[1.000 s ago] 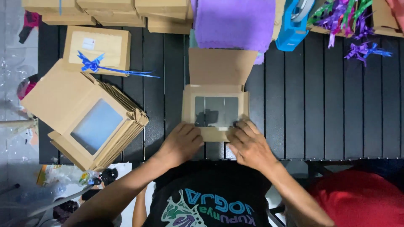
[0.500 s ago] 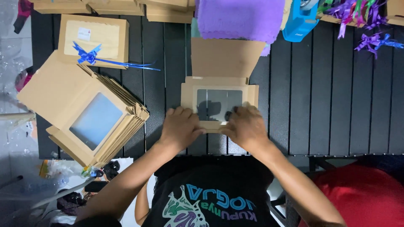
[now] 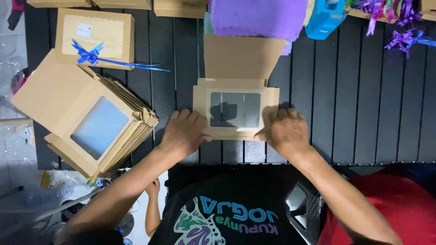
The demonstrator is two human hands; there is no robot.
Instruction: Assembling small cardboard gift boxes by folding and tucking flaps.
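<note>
Fingers [image 3: 193, 119] of my left hand [image 3: 184, 134] press flat and close together on the near-left corner of a brown window box [image 3: 235, 109], while my right hand [image 3: 284, 131] lies palm down on its near-right corner, fingers slightly curled; neither hand grips anything, both simply bear down on the cardboard. Between them the box sits at the centre of the black slatted table [image 3: 354, 90], its clear window facing up and its open flap [image 3: 240, 56] standing out toward 12 o'clock. At 9 o'clock from my left hand, a fanned stack of flat window boxes [image 3: 91, 127] rests well apart. A closed box with a blue ribbon bow [image 3: 93, 31] lies at 11 o'clock. Purple paper [image 3: 256, 18] sits beyond the flap, a blue tape dispenser [image 3: 324, 18] at 1 o'clock, and purple ribbon bows [image 3: 395, 22] at the far right.
</note>
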